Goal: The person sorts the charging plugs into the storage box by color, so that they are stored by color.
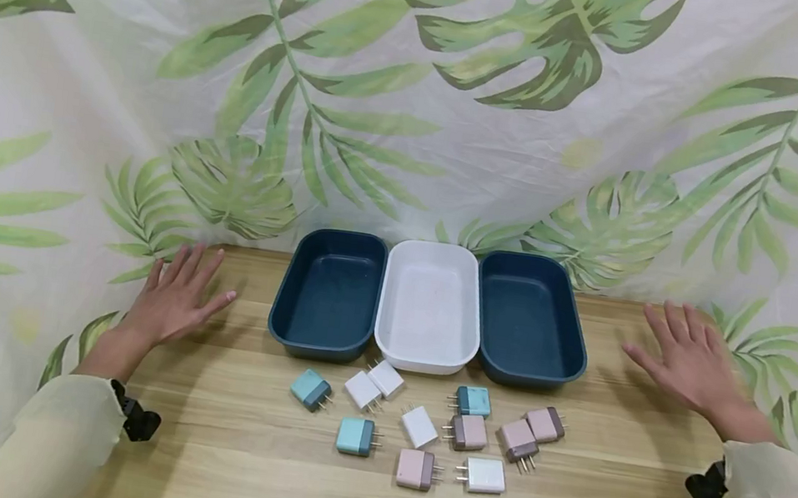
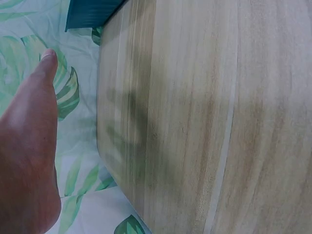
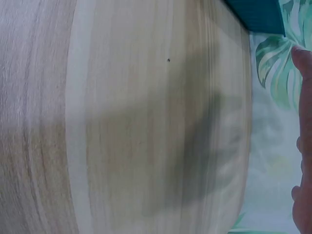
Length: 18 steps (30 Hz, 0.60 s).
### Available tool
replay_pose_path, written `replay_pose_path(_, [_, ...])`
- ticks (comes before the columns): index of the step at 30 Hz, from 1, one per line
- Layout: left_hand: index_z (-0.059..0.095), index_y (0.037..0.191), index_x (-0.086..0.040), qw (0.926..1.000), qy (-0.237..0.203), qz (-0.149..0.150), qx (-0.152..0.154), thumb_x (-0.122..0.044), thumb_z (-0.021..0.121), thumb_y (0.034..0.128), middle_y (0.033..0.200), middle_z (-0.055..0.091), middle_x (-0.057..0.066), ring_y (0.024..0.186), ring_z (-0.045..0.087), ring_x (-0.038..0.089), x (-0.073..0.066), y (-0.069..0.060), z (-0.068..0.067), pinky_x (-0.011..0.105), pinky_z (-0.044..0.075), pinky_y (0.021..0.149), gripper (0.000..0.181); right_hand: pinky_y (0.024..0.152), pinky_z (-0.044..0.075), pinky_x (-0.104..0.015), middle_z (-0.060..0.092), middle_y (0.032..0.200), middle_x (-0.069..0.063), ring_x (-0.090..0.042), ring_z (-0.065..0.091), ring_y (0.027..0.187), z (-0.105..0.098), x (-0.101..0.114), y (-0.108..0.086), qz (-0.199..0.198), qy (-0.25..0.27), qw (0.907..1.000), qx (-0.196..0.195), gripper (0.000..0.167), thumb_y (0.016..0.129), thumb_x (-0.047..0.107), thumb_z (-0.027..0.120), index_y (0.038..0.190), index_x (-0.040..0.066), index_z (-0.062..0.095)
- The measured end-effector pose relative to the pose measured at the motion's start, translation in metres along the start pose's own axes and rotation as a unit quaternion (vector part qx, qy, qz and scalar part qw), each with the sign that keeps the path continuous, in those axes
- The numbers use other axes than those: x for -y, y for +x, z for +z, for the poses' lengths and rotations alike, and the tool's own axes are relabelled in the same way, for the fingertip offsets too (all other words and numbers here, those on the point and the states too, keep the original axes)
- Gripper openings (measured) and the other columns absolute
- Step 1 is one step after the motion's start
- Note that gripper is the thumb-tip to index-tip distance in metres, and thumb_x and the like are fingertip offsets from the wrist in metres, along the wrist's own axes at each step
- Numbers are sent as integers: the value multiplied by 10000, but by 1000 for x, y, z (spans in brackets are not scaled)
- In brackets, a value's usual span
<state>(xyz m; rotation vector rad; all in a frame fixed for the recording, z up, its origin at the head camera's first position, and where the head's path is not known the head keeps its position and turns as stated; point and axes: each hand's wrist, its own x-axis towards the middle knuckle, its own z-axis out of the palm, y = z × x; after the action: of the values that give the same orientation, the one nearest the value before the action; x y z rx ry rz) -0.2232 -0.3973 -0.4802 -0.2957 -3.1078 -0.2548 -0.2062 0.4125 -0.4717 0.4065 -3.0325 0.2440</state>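
My left hand (image 1: 173, 297) hovers over the table's left side with its fingers spread, holding nothing. On the far right my right hand (image 1: 687, 358) is likewise spread and bare. Between them lie several two-pin charger plugs: teal ones such as this teal plug (image 1: 355, 436), white ones like the white plug (image 1: 418, 427), and pink ones like the pink plug (image 1: 414, 469). Behind the plugs stand three trays side by side: a dark blue tray (image 1: 320, 348), a white tray (image 1: 423, 363) and a second dark blue tray (image 1: 529, 376). Neither hand touches a plug or tray.
The wooden table (image 1: 276, 494) meets a leaf-printed cloth (image 1: 485, 168) right behind the trays. Each wrist wears a small black camera, one being the left camera (image 1: 138, 419). In both wrist views a tray corner (image 2: 92, 14) shows at the top.
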Motion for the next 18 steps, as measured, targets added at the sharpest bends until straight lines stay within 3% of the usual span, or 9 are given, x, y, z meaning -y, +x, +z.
replay_pose_path(18, [21, 1719, -165, 9999, 110, 114, 18, -647, 391, 1084, 1754, -68, 239, 1607, -78, 472, -13, -4, -10, 748, 12, 1219, 879, 1233, 80, -718, 128, 1716, -324, -490, 13, 1607, -9, 27, 8, -251, 240, 9994, -34, 880, 1049, 562, 565, 1672, 27, 249])
